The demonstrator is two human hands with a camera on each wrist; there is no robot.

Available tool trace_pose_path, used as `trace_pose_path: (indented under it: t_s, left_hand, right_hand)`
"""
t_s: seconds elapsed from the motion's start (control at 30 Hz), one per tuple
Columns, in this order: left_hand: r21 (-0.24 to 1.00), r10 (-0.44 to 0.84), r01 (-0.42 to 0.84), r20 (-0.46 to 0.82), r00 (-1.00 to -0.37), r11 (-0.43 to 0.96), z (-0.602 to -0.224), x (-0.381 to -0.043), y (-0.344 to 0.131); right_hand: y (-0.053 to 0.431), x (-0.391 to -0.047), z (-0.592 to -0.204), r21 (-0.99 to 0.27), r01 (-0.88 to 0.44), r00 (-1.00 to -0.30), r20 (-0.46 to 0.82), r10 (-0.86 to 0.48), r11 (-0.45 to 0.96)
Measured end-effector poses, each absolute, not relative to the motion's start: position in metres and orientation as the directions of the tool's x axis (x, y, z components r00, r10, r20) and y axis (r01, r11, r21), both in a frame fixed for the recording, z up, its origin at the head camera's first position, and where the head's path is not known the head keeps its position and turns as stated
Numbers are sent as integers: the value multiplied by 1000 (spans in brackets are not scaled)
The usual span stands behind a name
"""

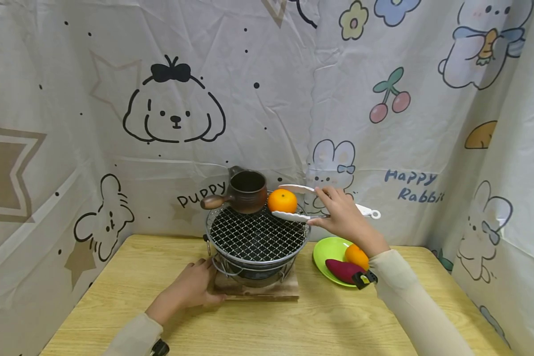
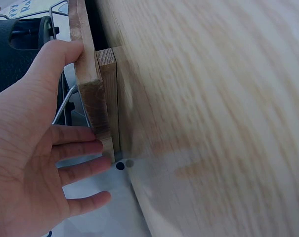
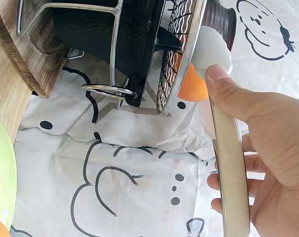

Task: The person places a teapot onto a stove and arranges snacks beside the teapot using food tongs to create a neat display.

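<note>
My right hand (image 1: 343, 213) grips a pair of white-tipped tongs (image 3: 229, 173), thumb on one arm and fingers on the other. An orange (image 1: 282, 201) sits between the tongs' tips, at the mesh of a round grill (image 1: 258, 237) and right beside a brown pot (image 1: 248, 193) with a wooden handle. Low on the left, my left hand (image 1: 195, 284) touches a corner of the wooden board (image 1: 267, 291) beneath the grill. In the left wrist view its thumb lies on one board edge and its fairly straight fingers (image 2: 82, 170) reach the other.
On the table (image 1: 338, 321), right of the grill, a green plate (image 1: 321, 252) holds a second orange (image 1: 357, 256) and a purple sweet potato (image 1: 344, 271). Wire loops stick out from the grill stand. A printed curtain (image 1: 267, 123) hangs close behind.
</note>
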State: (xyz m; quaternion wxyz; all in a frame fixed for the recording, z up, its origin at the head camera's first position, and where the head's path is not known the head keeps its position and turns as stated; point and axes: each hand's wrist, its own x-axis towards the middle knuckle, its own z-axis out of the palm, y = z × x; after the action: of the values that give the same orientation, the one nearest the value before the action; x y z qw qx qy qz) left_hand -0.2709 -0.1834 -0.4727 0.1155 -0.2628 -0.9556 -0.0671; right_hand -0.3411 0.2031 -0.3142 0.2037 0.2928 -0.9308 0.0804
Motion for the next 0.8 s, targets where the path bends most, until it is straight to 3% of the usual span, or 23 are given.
trace_pose_path:
  t_s: [0.8]
  left_hand:
    - [36,494,519,258,-830,854,-474,-271,-183]
  right_hand:
    - [204,-344,-322,-56,-587,-737,452,-504,808]
